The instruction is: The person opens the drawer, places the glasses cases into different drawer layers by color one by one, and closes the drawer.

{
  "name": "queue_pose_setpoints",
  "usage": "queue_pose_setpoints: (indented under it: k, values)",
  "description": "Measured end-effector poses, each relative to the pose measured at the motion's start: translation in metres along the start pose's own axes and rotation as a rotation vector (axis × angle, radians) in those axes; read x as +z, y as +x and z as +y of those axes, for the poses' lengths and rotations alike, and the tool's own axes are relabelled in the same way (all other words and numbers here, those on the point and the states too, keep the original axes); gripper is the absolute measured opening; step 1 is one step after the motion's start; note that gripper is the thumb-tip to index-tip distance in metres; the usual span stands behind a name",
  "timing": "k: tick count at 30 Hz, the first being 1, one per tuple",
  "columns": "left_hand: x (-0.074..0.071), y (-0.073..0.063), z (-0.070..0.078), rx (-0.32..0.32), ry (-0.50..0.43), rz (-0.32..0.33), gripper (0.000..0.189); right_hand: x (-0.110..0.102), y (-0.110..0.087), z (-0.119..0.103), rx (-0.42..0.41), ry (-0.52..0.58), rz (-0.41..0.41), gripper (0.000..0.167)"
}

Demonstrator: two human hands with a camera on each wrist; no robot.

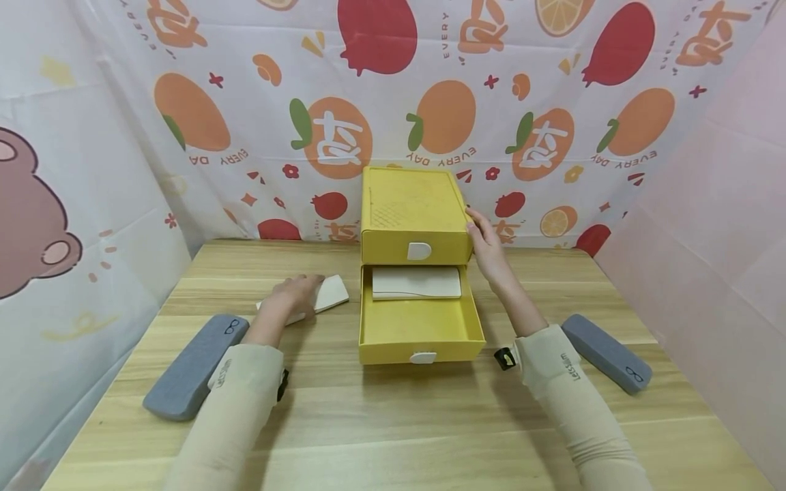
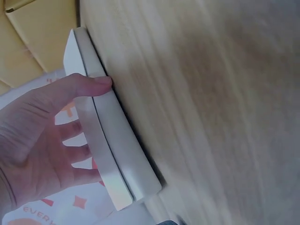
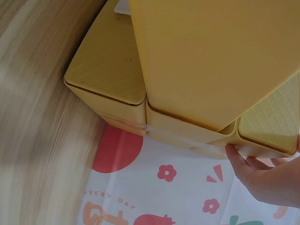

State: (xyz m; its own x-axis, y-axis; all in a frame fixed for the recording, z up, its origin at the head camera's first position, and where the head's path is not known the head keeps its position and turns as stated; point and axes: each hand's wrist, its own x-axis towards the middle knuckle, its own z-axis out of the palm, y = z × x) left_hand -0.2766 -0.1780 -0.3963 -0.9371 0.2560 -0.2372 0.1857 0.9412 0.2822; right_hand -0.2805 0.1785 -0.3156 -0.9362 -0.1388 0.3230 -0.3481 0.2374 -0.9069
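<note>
A yellow drawer unit (image 1: 414,201) stands at the table's back, its middle drawer (image 1: 424,327) pulled out. Inside that drawer, at the back, lies a white flat pad (image 1: 416,281). My right hand (image 1: 488,252) touches the unit's right side near the top, fingers extended along it. On the table left of the unit, my left hand (image 1: 293,294) grips a second white flat pad (image 2: 110,136). In the left wrist view the thumb lies over its layered edge and the other fingers are partly hidden behind it. Whether it is a notebook I cannot tell.
A grey glasses case (image 1: 196,368) lies beside my left forearm, and another grey glasses case (image 1: 606,353) lies to the right of my right forearm. Behind the wooden table (image 1: 393,423) hangs a fruit-printed curtain (image 1: 393,123).
</note>
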Motion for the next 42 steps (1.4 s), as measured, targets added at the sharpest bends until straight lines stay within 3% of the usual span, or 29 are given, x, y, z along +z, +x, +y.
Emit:
queue_pose_setpoints:
  k: [11, 16, 20, 31, 42]
  values:
    - [-0.015, -0.008, 0.007, 0.025, -0.019, -0.057, 0.090, 0.000, 0.001, 0.000, 0.004, 0.009, -0.001, 0.044]
    - [-0.021, -0.015, 0.013, 0.008, -0.057, -0.078, 0.085, 0.001, -0.005, -0.013, 0.016, 0.016, -0.011, 0.044]
    - [-0.023, -0.022, 0.016, 0.029, -0.093, -0.068, 0.082, 0.003, -0.011, -0.026, 0.020, 0.007, -0.013, 0.044]
    - [-0.036, -0.049, 0.027, 0.061, -0.114, -0.010, 0.078, 0.004, -0.012, -0.027, 0.019, 0.013, -0.010, 0.043]
    - [-0.050, -0.075, 0.039, 0.028, -0.125, 0.000, 0.078, 0.004, -0.012, -0.026, 0.001, 0.000, -0.006, 0.043]
